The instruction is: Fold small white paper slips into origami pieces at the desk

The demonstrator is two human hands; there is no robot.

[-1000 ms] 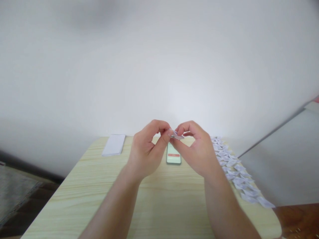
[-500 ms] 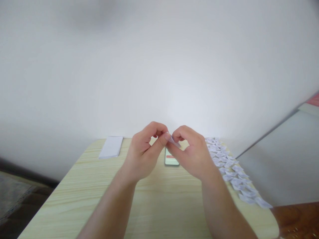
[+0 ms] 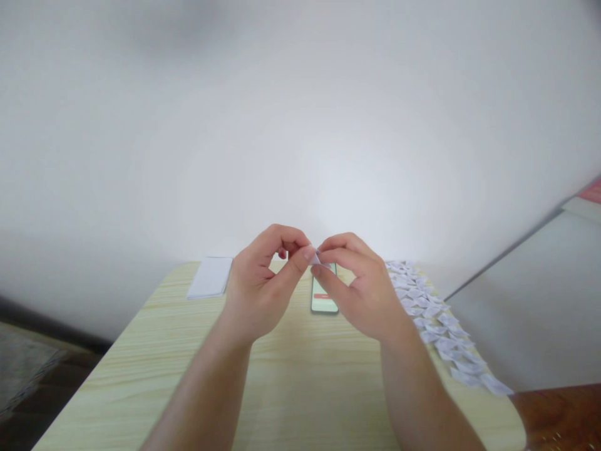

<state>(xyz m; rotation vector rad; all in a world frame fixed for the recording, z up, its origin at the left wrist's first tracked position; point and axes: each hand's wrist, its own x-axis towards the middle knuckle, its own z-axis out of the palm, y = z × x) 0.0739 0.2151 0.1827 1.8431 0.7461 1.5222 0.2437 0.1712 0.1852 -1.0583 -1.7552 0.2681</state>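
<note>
A small folded piece of white paper (image 3: 315,257) is held up above the table between both hands. My left hand (image 3: 267,282) pinches its left side with thumb and forefinger. On the other side, the fingertips and thumb of my right hand (image 3: 359,282) close on the paper's right edge. Much of the paper is hidden by the fingers, so its exact folded shape cannot be made out. A phone (image 3: 323,303) with a lit screen lies on the table beneath the hands, partly covered by the right thumb.
A stack of white paper sheets (image 3: 210,277) lies at the table's back left. Many folded white paper boats (image 3: 434,310) line the right edge of the wooden table (image 3: 310,388). A white wall (image 3: 300,125) rises directly behind.
My left hand has shifted slightly left and up. My right fingers have straightened and come to the paper's edge, and the paper has turned, with less of it showing.
</note>
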